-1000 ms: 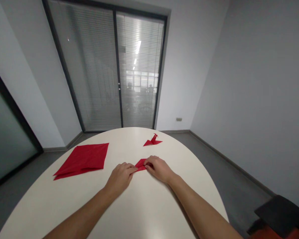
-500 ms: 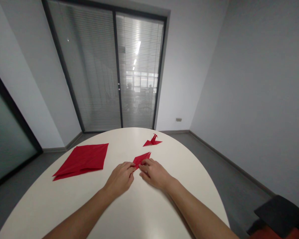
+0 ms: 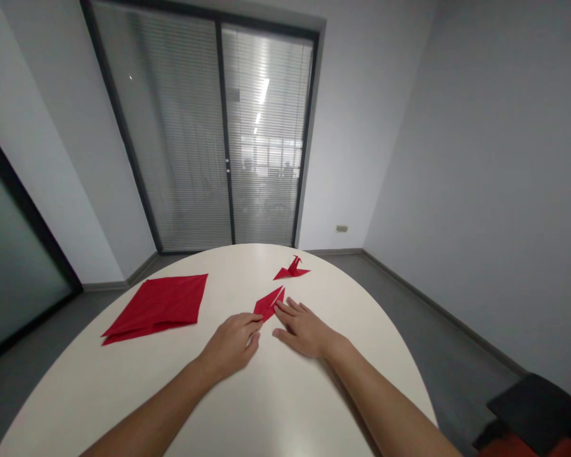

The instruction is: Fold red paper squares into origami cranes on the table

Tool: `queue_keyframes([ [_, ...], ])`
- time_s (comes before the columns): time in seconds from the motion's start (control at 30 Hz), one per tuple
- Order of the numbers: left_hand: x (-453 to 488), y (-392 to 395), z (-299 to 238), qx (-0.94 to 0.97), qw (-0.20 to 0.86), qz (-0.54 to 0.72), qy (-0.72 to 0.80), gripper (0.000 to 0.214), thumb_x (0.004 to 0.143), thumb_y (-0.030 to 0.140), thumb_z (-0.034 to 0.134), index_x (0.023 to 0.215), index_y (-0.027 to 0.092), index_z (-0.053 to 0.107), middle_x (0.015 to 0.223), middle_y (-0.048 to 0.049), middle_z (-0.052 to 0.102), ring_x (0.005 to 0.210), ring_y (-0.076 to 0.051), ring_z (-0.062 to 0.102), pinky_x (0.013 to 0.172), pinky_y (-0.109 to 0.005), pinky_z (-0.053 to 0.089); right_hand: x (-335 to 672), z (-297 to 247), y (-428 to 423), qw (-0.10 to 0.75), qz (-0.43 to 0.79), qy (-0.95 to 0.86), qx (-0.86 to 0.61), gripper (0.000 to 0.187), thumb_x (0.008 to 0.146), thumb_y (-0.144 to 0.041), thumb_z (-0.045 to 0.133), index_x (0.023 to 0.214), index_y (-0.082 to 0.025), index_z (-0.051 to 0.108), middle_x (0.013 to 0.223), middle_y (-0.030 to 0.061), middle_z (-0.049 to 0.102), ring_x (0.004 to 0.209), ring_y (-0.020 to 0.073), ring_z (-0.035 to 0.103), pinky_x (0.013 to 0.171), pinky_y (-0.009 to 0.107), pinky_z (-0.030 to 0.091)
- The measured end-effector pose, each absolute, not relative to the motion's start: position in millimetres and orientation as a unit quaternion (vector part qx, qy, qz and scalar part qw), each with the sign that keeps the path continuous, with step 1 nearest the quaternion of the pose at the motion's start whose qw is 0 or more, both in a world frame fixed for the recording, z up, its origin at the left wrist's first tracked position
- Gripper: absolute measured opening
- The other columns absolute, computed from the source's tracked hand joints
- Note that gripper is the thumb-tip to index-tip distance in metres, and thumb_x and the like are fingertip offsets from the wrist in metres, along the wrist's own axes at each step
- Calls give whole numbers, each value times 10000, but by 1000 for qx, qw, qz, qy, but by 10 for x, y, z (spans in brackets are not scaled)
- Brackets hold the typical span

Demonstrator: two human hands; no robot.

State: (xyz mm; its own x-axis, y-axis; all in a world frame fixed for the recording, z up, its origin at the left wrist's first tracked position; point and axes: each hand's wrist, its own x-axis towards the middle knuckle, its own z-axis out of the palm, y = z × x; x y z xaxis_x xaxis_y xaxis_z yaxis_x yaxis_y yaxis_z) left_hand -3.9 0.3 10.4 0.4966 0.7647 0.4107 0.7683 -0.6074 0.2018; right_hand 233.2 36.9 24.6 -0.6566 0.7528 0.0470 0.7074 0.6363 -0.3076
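Observation:
A small piece of folded red origami paper [image 3: 267,304] lies on the table between my hands, its two narrow points parted by a slit at the far end. My left hand [image 3: 233,343] pinches the near left corner of it between thumb and fingers. With fingers stretched out, my right hand [image 3: 306,328] rests at its right edge, the fingertips touching the paper. Just beyond stands a finished red paper crane [image 3: 292,269] with its wings spread.
A stack of larger red paper sheets [image 3: 164,301] lies at the left of the round white table [image 3: 228,406]. A dark chair [image 3: 535,406] stands at the lower right. Behind the table are a glass door with blinds [image 3: 185,146] and a wall.
My right hand has slid a little to the right and its fingers have straightened. More of the folded paper shows, with the slit between its points wider. My left hand keeps its pinch.

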Motion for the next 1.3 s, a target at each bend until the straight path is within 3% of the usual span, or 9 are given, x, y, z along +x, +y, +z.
queue_keyframes([
  [0.1, -48, 2, 86, -869, 7, -246, -429, 311, 910, 173, 514, 1148, 177, 714, 1203, -93, 711, 1107, -245, 651, 1009, -418, 520, 2306, 251, 358, 109, 109, -899, -410, 659, 998, -574, 367, 1527, -182, 390, 1587, 138, 350, 1491, 367, 234, 1183, 555, 232],
  [0.23, -60, 8, 72, -872, 3, -253, -418, 320, 916, 179, 510, 1176, 181, 697, 1211, -95, 701, 1103, -237, 646, 1003, -405, 522, 2264, 260, 367, 140, 63, -907, -392, 591, 993, -533, 419, 1435, -154, 520, 1489, 165, 494, 1410, 348, 387, 1160, 519, 288],
  [0.4, -70, 10, 79, -875, 0, -247, -418, 329, 923, 197, 511, 1204, 180, 681, 1228, -101, 689, 1112, -242, 638, 1005, -412, 517, 2261, 246, 396, 160, 40, -920, -356, 547, 997, -481, 444, 1376, -107, 567, 1402, 186, 567, 1317, 318, 477, 1117, 475, 361],
  [1.3, -33, 46, 101, -866, -13, -268, -422, 305, 875, 144, 546, 1133, 191, 701, 1167, -90, 699, 1082, -245, 640, 995, -428, 519, 2294, 194, 433, 162, 67, -915, -363, 557, 1003, -438, 444, 1453, -114, 495, 1478, 174, 505, 1393, 316, 423, 1187, 485, 303],
])
